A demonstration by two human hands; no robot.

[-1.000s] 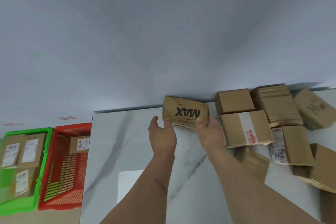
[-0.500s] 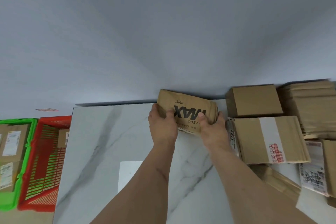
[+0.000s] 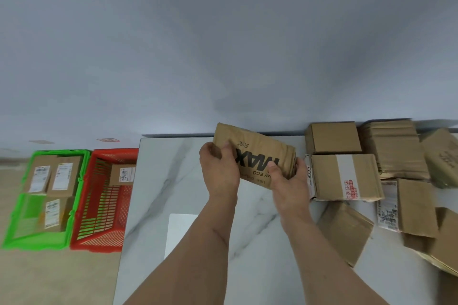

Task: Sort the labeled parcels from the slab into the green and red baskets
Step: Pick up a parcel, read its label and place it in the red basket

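Note:
A brown paper parcel printed "MAX" (image 3: 257, 153) is lifted above the white marble slab (image 3: 173, 181), tilted with its left end higher. My left hand (image 3: 219, 171) grips its left end and my right hand (image 3: 287, 181) grips its right end, thumb on the printed face. No shipping label shows on the side facing me. On the floor to the left stand the green basket (image 3: 17, 210), holding three labeled parcels, and the red basket (image 3: 99, 233), holding one labeled parcel (image 3: 122, 174).
Several cardboard parcels crowd the slab's right side, among them a taped box (image 3: 347, 177) right beside my right hand and a plain box (image 3: 333, 137) behind it. A grey wall rises behind the slab. The beige floor lies to the left.
Both hands closed on the MAX parcel and raised it off the slab, tipping it toward me. The view shifted slightly.

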